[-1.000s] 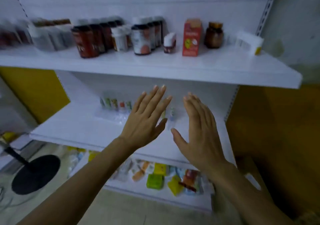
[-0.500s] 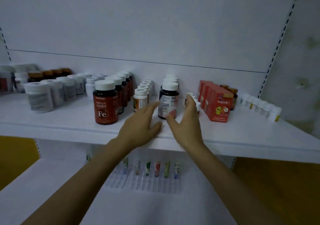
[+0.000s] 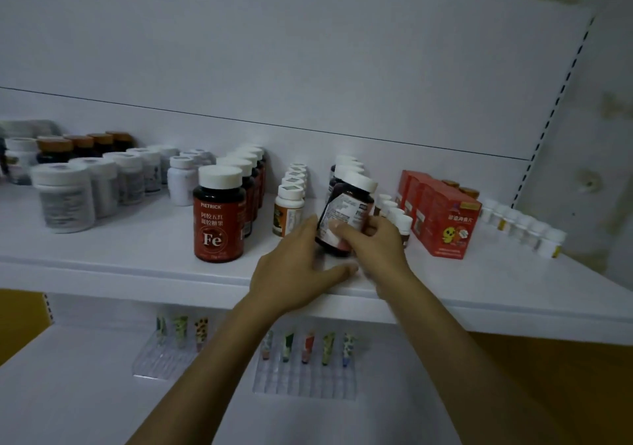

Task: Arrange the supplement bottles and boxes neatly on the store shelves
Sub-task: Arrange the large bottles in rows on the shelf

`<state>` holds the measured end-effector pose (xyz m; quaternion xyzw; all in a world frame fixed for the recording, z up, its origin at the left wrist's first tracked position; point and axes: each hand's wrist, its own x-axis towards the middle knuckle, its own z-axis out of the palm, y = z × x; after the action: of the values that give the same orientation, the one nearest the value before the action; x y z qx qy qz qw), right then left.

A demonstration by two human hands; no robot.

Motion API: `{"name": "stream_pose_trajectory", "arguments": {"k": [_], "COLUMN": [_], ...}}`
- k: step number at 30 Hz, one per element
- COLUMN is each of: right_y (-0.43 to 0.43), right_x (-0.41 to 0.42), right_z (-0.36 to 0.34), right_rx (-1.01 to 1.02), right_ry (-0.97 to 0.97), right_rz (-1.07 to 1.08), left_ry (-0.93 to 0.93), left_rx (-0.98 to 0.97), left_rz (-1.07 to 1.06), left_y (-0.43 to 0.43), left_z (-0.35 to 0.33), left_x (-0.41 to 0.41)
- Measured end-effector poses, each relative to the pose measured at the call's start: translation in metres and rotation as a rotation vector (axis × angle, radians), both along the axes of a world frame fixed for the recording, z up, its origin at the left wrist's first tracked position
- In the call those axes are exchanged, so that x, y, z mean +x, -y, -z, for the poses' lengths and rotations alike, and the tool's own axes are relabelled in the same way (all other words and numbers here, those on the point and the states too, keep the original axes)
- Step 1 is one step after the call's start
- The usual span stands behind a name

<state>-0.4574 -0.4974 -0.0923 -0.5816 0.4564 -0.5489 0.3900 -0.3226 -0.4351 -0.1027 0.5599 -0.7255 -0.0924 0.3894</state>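
Observation:
A dark bottle (image 3: pixel 346 205) with a white cap and a pale label tilts to the left at the front of its row on the white shelf (image 3: pixel 137 249). My right hand (image 3: pixel 371 239) grips it from the right, fingers curled round its lower half. My left hand (image 3: pixel 294 270) lies beside it on the left, fingertips touching its side and thumb stretched along the shelf. A red "Fe" bottle (image 3: pixel 219 218) heads a row to the left. Red boxes (image 3: pixel 442 218) stand to the right.
Rows of white-capped jars (image 3: pixel 65 198) and small white bottles (image 3: pixel 291 205) fill the shelf's left and middle. Tiny white bottles (image 3: pixel 527 229) line the far right. On the lower shelf (image 3: pixel 68 393), clear racks (image 3: pixel 305 372) hold small colourful tubes.
Both hands rose from in front of the lower shelf to the upper shelf. The right hand closed round the dark bottle and tipped it off upright.

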Motion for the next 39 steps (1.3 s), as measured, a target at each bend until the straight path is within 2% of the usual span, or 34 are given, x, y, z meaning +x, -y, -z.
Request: {"name": "stream_pose_trajectory", "arguments": {"k": [4, 9, 23, 39], "right_y": [-0.02, -0.021, -0.021, -0.023], "right_x": [-0.015, -0.012, -0.014, -0.015], "right_z": [-0.008, -0.007, -0.006, -0.007], "right_rx": [-0.026, -0.08, -0.077, -0.111], "right_ry": [0.175, 0.123, 0.142, 0.125], "right_rz": [-0.332, -0.371, -0.439, -0.445], "left_ry": [-0.27, -0.347, -0.185, -0.15], "left_rx": [0.043, 0.022, -0.022, 0.022], "left_rz": [0.121, 0.085, 0.074, 0.118], "left_y": [0.0, -0.009, -0.004, -0.005], "left_z": [0.002, -0.001, 0.007, 0.004], "left_x": [0.007, 0.008, 0.013, 0.016]}}
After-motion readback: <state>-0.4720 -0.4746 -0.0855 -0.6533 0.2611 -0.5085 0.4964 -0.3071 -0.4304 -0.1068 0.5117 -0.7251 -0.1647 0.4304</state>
